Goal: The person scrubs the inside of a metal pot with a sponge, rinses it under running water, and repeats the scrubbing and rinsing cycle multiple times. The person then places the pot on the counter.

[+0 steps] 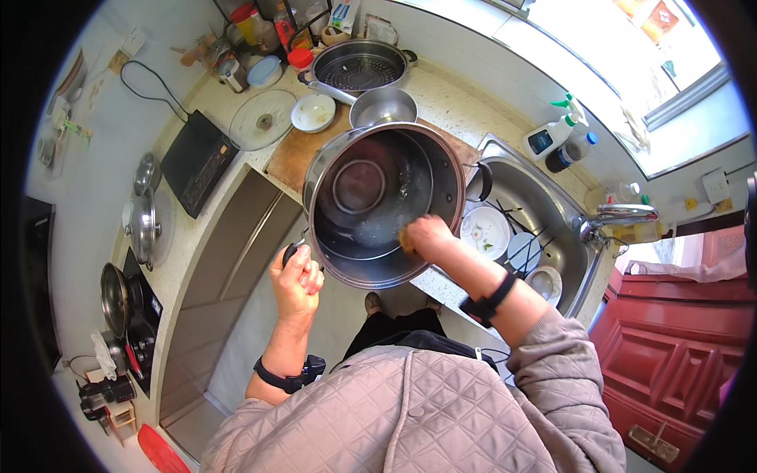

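A large steel stockpot (361, 236) is tilted with its mouth towards me, over the counter's front edge. My left hand (298, 275) grips one of its black-covered side handles. Inside the pot, near the rim on the right, my right hand (429, 236) presses a brownish scrubber (406, 239) against the wall; it looks blurred. Whitish suds or wet marks show on the pot's inner surface. The opposite handle (485, 182) sticks out over the sink's edge. How much the pot rests on the wooden cutting board (298, 152) behind it is hidden.
The steel sink (532, 189) on the right holds plates, bowls and chopsticks under a faucet (621, 213). Behind the pot stand a saucepan (384, 106), a steamer pan (361, 65), a white bowl (313, 112) and a glass lid (263, 120). An induction cooker (198, 159) lies left.
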The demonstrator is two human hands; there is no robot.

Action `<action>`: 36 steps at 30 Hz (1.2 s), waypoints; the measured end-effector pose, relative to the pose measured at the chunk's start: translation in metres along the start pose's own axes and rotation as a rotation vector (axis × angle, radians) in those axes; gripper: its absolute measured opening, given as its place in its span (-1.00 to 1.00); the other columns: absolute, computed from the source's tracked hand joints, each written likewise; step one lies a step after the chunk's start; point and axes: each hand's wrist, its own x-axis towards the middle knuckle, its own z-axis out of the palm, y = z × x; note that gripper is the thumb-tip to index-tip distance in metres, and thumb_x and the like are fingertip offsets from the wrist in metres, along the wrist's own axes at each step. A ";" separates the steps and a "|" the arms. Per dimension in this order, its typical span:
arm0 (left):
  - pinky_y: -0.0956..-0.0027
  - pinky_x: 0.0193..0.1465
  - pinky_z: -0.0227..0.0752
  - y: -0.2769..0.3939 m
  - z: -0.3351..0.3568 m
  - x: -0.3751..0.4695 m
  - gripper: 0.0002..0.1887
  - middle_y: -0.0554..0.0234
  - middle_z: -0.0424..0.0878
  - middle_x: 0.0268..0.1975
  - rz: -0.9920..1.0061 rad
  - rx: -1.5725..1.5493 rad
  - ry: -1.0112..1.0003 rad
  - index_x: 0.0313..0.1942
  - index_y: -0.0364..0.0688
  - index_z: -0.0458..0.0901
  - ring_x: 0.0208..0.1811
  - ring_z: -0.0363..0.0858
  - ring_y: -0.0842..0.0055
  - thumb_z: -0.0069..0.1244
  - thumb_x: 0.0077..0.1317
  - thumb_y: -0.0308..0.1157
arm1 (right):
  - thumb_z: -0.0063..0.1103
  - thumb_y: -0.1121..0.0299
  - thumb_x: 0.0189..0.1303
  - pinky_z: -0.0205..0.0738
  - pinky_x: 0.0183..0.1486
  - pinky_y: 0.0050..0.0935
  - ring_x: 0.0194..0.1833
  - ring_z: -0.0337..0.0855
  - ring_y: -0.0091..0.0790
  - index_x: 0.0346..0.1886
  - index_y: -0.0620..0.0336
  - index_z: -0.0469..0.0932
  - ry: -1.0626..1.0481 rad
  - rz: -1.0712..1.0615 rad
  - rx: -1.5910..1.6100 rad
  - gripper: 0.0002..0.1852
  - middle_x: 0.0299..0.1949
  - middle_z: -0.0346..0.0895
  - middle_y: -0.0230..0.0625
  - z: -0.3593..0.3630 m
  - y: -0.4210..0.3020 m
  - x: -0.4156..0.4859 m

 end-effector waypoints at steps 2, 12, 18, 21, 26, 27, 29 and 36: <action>0.57 -0.76 -0.08 0.002 0.006 0.003 -0.74 0.52 0.19 -0.74 -0.009 0.005 -0.010 -0.58 -0.15 0.38 -0.81 0.09 0.76 0.04 0.25 -0.46 | 0.20 0.38 0.03 0.52 -0.10 -0.28 -0.09 0.65 -0.19 -0.22 0.01 0.69 0.087 0.120 -0.210 -0.79 -0.15 0.65 -0.29 0.000 -0.005 0.026; 0.59 -0.78 -0.09 0.010 0.011 0.012 -0.73 0.52 0.17 -0.74 -0.021 0.068 -0.061 -0.59 -0.16 0.37 -0.81 0.07 0.77 0.00 0.29 -0.44 | 0.04 0.45 0.15 0.45 -0.28 -0.37 -0.39 0.54 -0.42 -0.06 0.19 0.60 0.188 -0.116 1.019 -0.71 -0.40 0.60 -0.13 -0.025 -0.086 0.089; 0.58 -0.77 -0.09 0.009 0.015 0.012 -0.74 0.52 0.17 -0.74 -0.042 0.047 -0.037 -0.58 -0.16 0.37 -0.81 0.08 0.77 0.01 0.28 -0.46 | 0.05 0.54 0.08 0.46 -0.27 -0.31 -0.38 0.58 -0.30 -0.09 0.16 0.60 0.137 -0.281 0.803 -0.71 -0.43 0.60 -0.15 -0.037 -0.082 0.070; 0.58 -0.77 -0.09 0.011 0.015 0.018 -0.73 0.53 0.16 -0.75 -0.033 0.041 -0.022 -0.59 -0.15 0.37 -0.81 0.07 0.77 0.02 0.27 -0.44 | 0.12 0.49 0.08 0.54 -0.09 -0.29 -0.08 0.66 -0.10 -0.15 0.19 0.65 -0.113 0.043 0.344 -0.75 -0.19 0.66 -0.09 -0.022 -0.049 0.060; 0.59 -0.77 -0.08 0.017 0.015 0.026 -0.72 0.54 0.14 -0.75 -0.050 0.052 -0.013 -0.59 -0.15 0.35 -0.81 0.07 0.76 0.02 0.27 -0.42 | 0.11 0.46 0.06 0.54 -0.03 -0.20 -0.03 0.64 -0.05 -0.18 0.23 0.66 -0.059 0.011 0.241 -0.76 -0.13 0.64 -0.10 -0.014 -0.049 0.074; 0.59 -0.77 -0.08 0.016 0.016 0.025 -0.73 0.54 0.14 -0.75 -0.051 0.058 -0.007 -0.59 -0.14 0.35 -0.81 0.07 0.76 0.02 0.27 -0.42 | 0.10 0.47 0.06 0.54 -0.05 -0.18 -0.05 0.64 -0.03 -0.19 0.24 0.66 -0.051 -0.055 0.255 -0.75 -0.14 0.64 -0.08 -0.016 -0.059 0.078; 0.58 -0.79 -0.13 0.015 0.018 0.022 -0.71 0.53 0.12 -0.76 -0.045 0.069 0.012 -0.59 -0.14 0.34 -0.83 0.02 0.76 -0.04 0.31 -0.42 | 0.11 0.52 0.02 0.56 -0.10 -0.18 -0.06 0.64 0.00 -0.17 0.25 0.64 0.034 -0.123 0.465 -0.73 -0.15 0.63 -0.04 -0.028 -0.082 0.098; 0.57 -0.76 -0.07 0.015 0.019 0.017 -0.75 0.52 0.18 -0.75 -0.066 0.049 -0.006 -0.57 -0.15 0.37 -0.81 0.08 0.76 0.02 0.27 -0.43 | 0.19 0.49 -0.10 0.59 -0.22 -0.20 -0.25 0.69 -0.04 -0.51 0.19 0.67 0.569 0.124 0.408 -0.92 -0.42 0.64 -0.04 -0.071 -0.054 0.145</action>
